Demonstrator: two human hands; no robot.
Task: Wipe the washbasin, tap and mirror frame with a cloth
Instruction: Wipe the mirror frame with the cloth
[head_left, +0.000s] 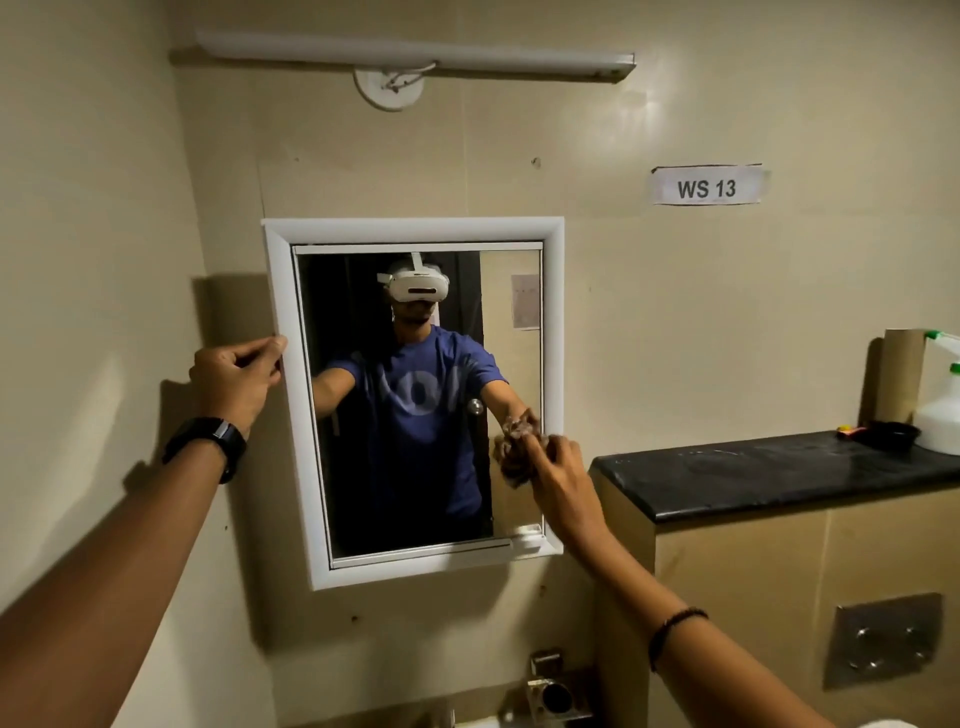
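Note:
A white-framed mirror (415, 228) hangs on the beige wall straight ahead. My left hand (236, 379) pinches the frame's left edge at mid height. Over at the frame's right side, my right hand (558, 467) presses a crumpled brown cloth (511, 457) against the inner edge and glass. The cloth and hand are reflected in the mirror. A metal tap fitting (553, 693) shows at the bottom edge, below the mirror. The washbasin is almost entirely out of view.
A black countertop (779, 478) juts out at the right, carrying a white spray bottle (943, 410), a cardboard tube (901, 374) and a small dark dish (891, 434). A metal flush plate (883, 639) sits below it. A tube light (415, 54) is mounted above.

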